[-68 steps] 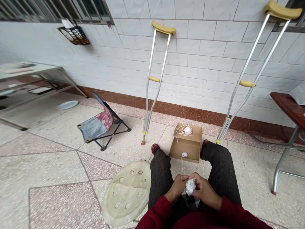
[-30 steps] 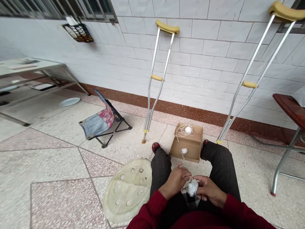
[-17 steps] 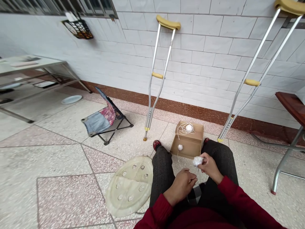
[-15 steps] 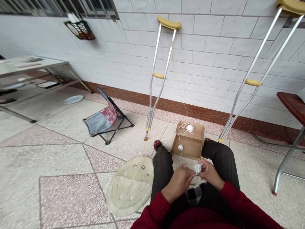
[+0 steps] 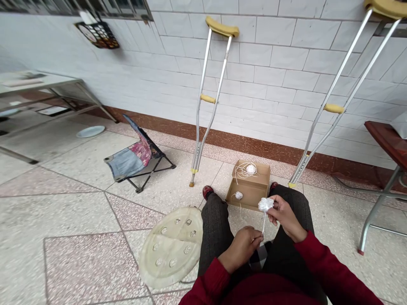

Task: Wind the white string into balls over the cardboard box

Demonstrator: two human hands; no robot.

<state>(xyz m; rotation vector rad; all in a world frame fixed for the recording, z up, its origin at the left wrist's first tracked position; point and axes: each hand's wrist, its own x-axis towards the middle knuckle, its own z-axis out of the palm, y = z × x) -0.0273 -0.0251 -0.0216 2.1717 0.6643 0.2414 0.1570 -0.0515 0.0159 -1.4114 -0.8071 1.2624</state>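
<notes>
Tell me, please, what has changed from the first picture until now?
The right hand has moved forward with the white ball; the left hand is now apart from the ball, with a white strand stretched between them. In the cardboard box, the nearer ball has shifted left. The crutches and folding chair stayed in place.

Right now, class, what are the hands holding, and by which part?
The right hand grips the white ball by its right side; the left hand pinches its string, lower in the picture.

legs (image 5: 216,224) either side of hands (image 5: 241,249) (image 5: 285,217) | box (image 5: 250,196) low ahead | open above it
</notes>
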